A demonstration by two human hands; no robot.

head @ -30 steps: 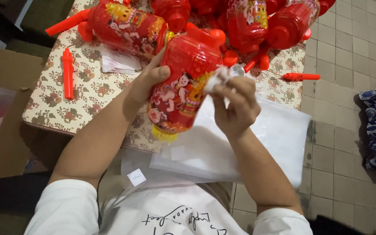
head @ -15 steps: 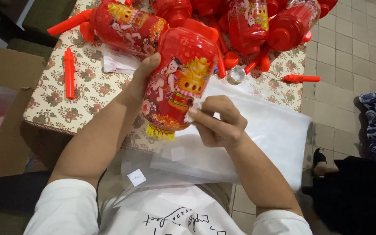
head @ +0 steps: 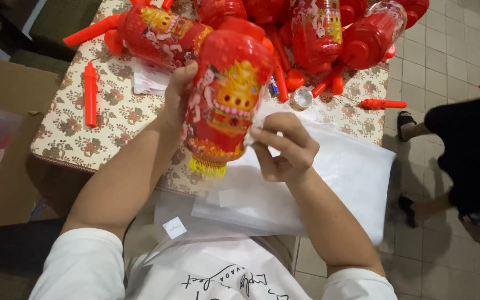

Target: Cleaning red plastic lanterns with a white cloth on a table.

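A red plastic lantern printed with cartoon children and a gold crown pattern is held tilted in the air above the near edge of the desk, its yellow fringe hanging from the lower end. The left hand grips the lantern's left side, fingers wrapped round behind it and the thumb on the front. The right hand presses a small crumpled white cloth against the lantern's right side, fingers pinched together on the cloth.

Below the hands, a stack of clear plastic bags lies across the person's lap and over the desk edge. The desk wears a cream floral cloth. Behind the held lantern lies a heap of similar red printed lanterns, with another lantern on its side at the left. A red plastic handle stick lies on the left part of the desk, another red stick near the right edge, and a small round silvery piece sits just beside the heap. A brown cardboard box stands to the left. On the tiled floor at right, another person in dark clothing stands.
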